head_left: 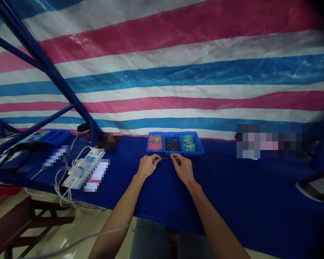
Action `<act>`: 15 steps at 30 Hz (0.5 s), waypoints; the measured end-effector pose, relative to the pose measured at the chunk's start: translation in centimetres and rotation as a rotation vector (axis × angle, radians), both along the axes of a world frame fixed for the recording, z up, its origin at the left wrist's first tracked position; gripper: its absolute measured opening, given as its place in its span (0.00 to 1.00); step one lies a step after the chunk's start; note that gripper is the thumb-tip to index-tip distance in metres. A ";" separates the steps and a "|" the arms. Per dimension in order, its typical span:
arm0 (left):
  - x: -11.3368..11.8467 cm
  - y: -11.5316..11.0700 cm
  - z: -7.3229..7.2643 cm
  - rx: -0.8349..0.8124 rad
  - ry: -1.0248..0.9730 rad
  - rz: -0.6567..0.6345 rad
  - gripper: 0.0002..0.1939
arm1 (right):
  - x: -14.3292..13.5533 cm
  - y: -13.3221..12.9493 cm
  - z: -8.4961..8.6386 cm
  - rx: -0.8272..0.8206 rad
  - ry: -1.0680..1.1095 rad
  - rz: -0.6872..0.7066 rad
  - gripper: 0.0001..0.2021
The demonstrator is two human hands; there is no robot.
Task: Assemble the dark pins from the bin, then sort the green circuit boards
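The left hand (147, 167) has its thumb and finger pinched together on a small thin piece (164, 158). The right hand (185, 169) is just beside it, with thumb and finger close together; I cannot tell if they have hold of anything. The small thin piece is between the two hands, over the blue table (245, 198), just in front of three blue boxes in a row.

The left box (154, 153) has a red thing (152, 146) with a pale patch, too small to read. The middle box (174, 153) has lots of dark, thin bits (172, 145). The right box (193, 154) has green pieces (188, 143), and any marks on them are too tiny to read.

Well to the left lie white power strips (79, 172) with blue parts. A flat thing (96, 175) beside them is blurred into squares, so its writing cannot be read.
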State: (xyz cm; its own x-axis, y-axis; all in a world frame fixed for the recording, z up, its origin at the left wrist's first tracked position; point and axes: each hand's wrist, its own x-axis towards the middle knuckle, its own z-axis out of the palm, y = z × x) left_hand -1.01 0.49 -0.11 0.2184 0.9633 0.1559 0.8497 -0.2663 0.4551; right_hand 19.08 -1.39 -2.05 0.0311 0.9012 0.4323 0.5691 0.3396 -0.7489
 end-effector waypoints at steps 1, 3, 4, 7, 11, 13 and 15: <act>0.0 -0.1 0.1 0.014 -0.020 -0.009 0.10 | 0.0 0.0 -0.1 -0.004 -0.002 0.008 0.15; 0.0 -0.2 0.1 0.045 -0.066 -0.037 0.11 | 0.0 0.1 -0.2 -0.016 -0.006 0.030 0.13; 0.0 -0.3 0.2 0.058 -0.089 -0.054 0.11 | 0.0 0.1 -0.3 -0.020 -0.007 0.041 0.13; 0.1 -0.4 0.1 0.089 -0.146 -0.103 0.11 | 0.0 0.2 -0.3 -0.015 -0.028 0.085 0.11; 0.2 -0.5 0.0 0.120 -0.194 -0.139 0.13 | 0.0 0.2 -0.2 0.016 -0.074 0.153 0.09; 0.2 -0.5 -0.1 0.121 -0.214 -0.148 0.12 | 0.0 0.1 0.0 0.021 -0.079 0.154 0.10; 0.2 -0.5 -0.1 0.114 -0.230 -0.157 0.12 | 0.0 0.0 0.1 0.022 -0.085 0.148 0.09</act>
State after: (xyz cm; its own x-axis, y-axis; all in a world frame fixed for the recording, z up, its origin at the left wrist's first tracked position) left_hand -0.76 -0.01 -0.18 0.3093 0.8942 0.3236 0.6720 -0.4463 0.5910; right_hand 19.06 -1.40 -1.93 -0.1388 0.8835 0.4473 0.5726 0.4401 -0.6917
